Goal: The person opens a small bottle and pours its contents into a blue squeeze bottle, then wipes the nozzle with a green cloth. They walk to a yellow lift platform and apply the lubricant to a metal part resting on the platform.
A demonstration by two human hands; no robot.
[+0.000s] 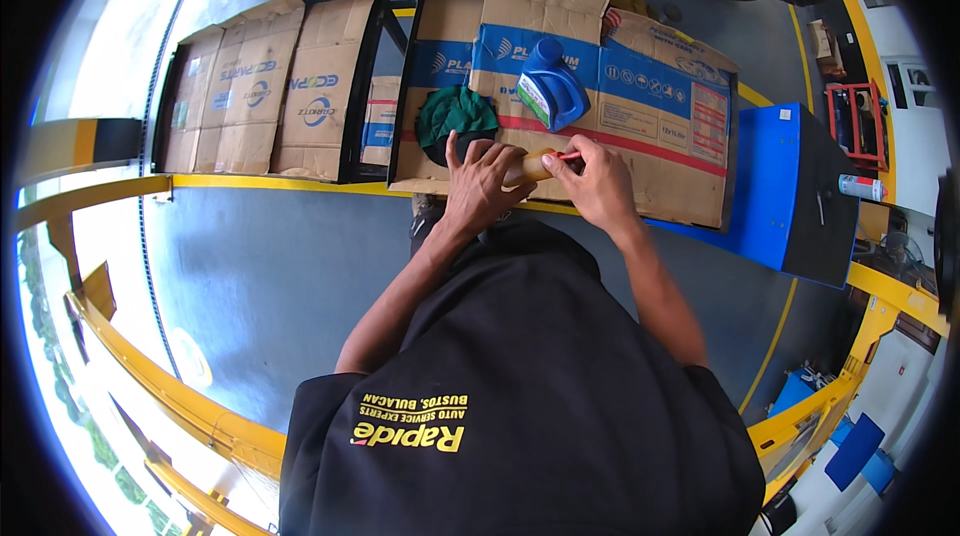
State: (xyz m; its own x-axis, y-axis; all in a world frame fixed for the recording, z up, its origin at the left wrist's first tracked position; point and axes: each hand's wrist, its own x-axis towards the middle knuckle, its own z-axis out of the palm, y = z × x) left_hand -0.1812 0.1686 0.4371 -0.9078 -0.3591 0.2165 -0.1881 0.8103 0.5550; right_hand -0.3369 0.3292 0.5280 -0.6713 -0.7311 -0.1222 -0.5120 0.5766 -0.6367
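Tan tube (533, 167) sits between our two hands, lying roughly sideways just above the flattened cardboard (660, 126) spread over the yellow lift frame (250, 182). From the head view, our left hand (480, 183) is wrapped around the tube's left part, fingers curled over it, so that's a proper grip. Our right hand (598, 182) is pinched closed on a small red bit (568, 156) at the tube's right end (can't tell if it's a cap or a nozzle, too small).

Just beyond the hands, a blue plastic jug (551, 86) lies on the cardboard, near the tube but not touching it. Left of the jug there's a bunched green rag (456, 114), right beside our left fingertips.

Further left, more flattened boxes (262, 96) cover the other side of the frame. Off to the right stands a blue cabinet (785, 186) with a spray can (861, 187) lying on its dark top. Grey floor (270, 276) below us.
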